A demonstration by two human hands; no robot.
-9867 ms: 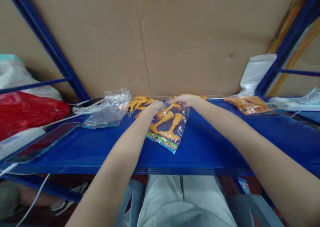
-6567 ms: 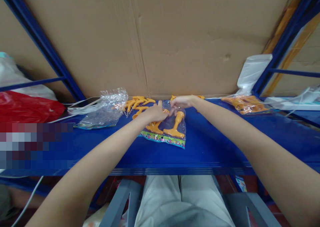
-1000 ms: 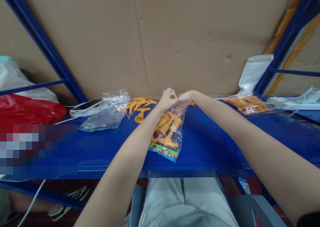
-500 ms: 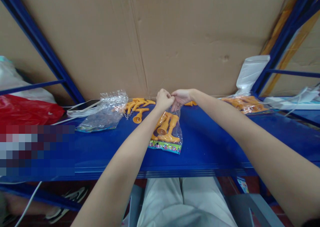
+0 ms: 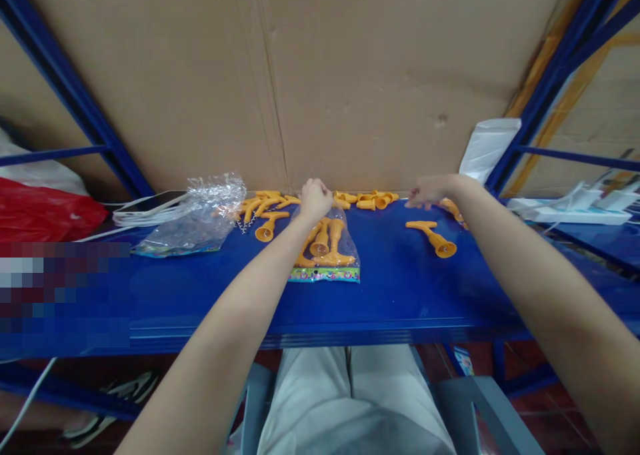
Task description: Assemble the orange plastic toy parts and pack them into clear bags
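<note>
My left hand (image 5: 316, 199) is closed on the gathered top of a clear plastic bag (image 5: 349, 241). Inside the bag are several yellow T-handled corkscrews (image 5: 334, 245), and a colourful printed strip runs along its near edge. My right hand (image 5: 425, 193) hovers farther right above the blue table, slightly blurred, fingers apart with nothing visible in them. A loose corkscrew (image 5: 431, 237) lies below it. Yellow bell-shaped parts (image 5: 373, 200) lie between my hands at the back. Left of the bag are another corkscrew (image 5: 267, 227) and several yellow handles with metal spirals (image 5: 263, 203).
A crumpled clear bag (image 5: 193, 221) and coiled white cable (image 5: 145, 215) lie on the left, near a red bag (image 5: 45, 211). More yellow pieces (image 5: 454, 209) show partly behind my right forearm. A white power strip (image 5: 570, 211) and blue rack posts stand right. Cardboard (image 5: 350, 75) backs the table.
My right hand has left the bag and moved right, uncovering the yellow parts at the back and the loose corkscrew. The left hand keeps hold of the bag. The view has shifted slightly.
</note>
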